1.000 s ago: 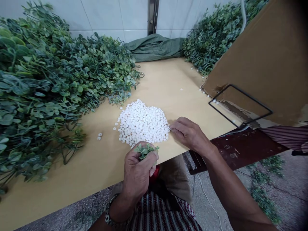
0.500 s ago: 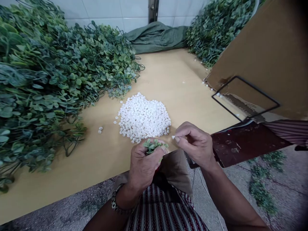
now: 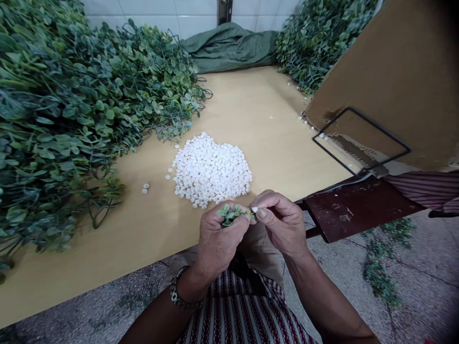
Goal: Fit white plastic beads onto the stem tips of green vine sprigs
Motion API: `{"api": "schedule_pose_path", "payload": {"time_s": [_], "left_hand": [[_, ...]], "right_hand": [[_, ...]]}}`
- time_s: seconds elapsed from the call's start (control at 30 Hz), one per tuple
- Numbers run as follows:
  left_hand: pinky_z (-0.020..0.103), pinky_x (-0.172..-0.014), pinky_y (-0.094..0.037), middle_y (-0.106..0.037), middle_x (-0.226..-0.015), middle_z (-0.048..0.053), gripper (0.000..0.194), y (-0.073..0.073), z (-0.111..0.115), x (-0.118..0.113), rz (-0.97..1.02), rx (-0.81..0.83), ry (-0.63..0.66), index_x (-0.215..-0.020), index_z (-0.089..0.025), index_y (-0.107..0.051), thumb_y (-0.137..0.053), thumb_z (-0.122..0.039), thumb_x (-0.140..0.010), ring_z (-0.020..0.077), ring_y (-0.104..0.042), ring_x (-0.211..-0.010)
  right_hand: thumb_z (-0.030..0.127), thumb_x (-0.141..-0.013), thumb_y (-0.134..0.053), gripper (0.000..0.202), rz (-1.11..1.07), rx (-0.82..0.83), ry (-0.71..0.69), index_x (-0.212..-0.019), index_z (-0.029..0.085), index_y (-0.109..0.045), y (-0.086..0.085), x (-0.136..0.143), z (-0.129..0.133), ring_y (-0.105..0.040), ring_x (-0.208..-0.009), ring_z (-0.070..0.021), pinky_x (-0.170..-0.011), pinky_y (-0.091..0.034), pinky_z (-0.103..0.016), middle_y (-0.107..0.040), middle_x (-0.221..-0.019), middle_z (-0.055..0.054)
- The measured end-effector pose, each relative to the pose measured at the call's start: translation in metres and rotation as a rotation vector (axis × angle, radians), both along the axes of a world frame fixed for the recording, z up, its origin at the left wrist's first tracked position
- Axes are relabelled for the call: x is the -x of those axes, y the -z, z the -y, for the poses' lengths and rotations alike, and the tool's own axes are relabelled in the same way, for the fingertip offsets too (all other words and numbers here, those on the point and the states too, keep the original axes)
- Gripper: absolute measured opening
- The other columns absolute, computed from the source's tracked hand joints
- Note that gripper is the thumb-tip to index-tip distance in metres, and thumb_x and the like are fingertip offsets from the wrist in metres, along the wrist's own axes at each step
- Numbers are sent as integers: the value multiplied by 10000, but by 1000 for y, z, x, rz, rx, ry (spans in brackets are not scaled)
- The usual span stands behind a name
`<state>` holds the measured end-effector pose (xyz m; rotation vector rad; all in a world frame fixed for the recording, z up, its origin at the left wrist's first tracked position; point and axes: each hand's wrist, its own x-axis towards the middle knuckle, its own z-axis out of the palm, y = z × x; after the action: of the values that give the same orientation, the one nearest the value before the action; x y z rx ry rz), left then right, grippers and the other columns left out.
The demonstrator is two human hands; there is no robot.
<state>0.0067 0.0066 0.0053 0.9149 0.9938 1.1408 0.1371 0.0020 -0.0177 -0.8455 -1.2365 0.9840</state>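
In my left hand [image 3: 220,239], closed just over the table's near edge, is a small sprig of artificial green leaves [image 3: 229,214]; its lower part is hidden by the fingers. My right hand [image 3: 283,222] pinches a tiny white plastic piece [image 3: 255,209] between thumb and forefinger, right beside the sprig. Whether the piece touches the sprig's stem I cannot tell. Beyond both hands lies a heap of small white plastic pieces [image 3: 213,169] on the wooden table [image 3: 258,143], with a couple of loose ones [image 3: 145,188] to the left.
A large pile of artificial foliage [image 3: 89,95] covers the table's left side; more foliage [image 3: 322,38] stands at the back right. A green cloth [image 3: 229,45] lies along the wall. A cardboard sheet [image 3: 394,91], a black wire frame [image 3: 362,138] and a dark red board [image 3: 358,205] are on the right.
My right hand has moved left with the white piece, bringing it up against the sprig. The left hand still grips the sprig and has shifted slightly right. The view has tilted a little.
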Motion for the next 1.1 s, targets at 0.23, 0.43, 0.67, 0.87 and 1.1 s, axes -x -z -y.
{"api": "schedule_pose_path", "payload": {"time_s": [0.23,0.43,0.67,0.87,1.1], "left_hand": [[186,-367,-257,-545,-507,-41,73,3,0,-1,-42,13,-17,-618,-174,-669,-613,-159,-662,44,-335,-375],[192,-370,-248,-461,-451,-77,86,4,0,-3,-40,-13,-34,-619,-184,-644,-585,-153,-674,43,-322,-359],[201,-381,-250,-422,-425,-86,50,1,1,-7,-108,-3,-69,-615,-188,-603,-578,-179,-657,53,-305,-362],[204,-382,-251,-419,-418,-81,38,-2,3,-8,-187,1,-94,-610,-197,-577,-573,-179,-643,65,-307,-371],[204,-405,-296,-453,-463,-62,82,-6,3,-9,-299,-62,-102,-577,-184,-577,-564,-159,-654,70,-348,-404]], "right_hand": [[227,-879,-638,92,72,-10,70,-791,200,-636,1,0,2,-586,-666,-144,-615,-495,-280,-620,-719,-10],[167,-880,-616,77,186,-64,152,-818,205,-639,1,-1,5,-601,-702,-154,-618,-503,-284,-637,-745,-22],[122,-867,-607,106,273,-120,209,-820,210,-642,1,0,6,-622,-726,-159,-628,-509,-284,-653,-742,-17],[114,-860,-608,115,337,-164,252,-826,219,-641,4,-2,6,-634,-718,-157,-619,-514,-284,-662,-737,-12],[95,-848,-598,127,493,-241,295,-843,217,-635,1,-2,6,-655,-695,-167,-599,-528,-297,-679,-731,-21]]}}
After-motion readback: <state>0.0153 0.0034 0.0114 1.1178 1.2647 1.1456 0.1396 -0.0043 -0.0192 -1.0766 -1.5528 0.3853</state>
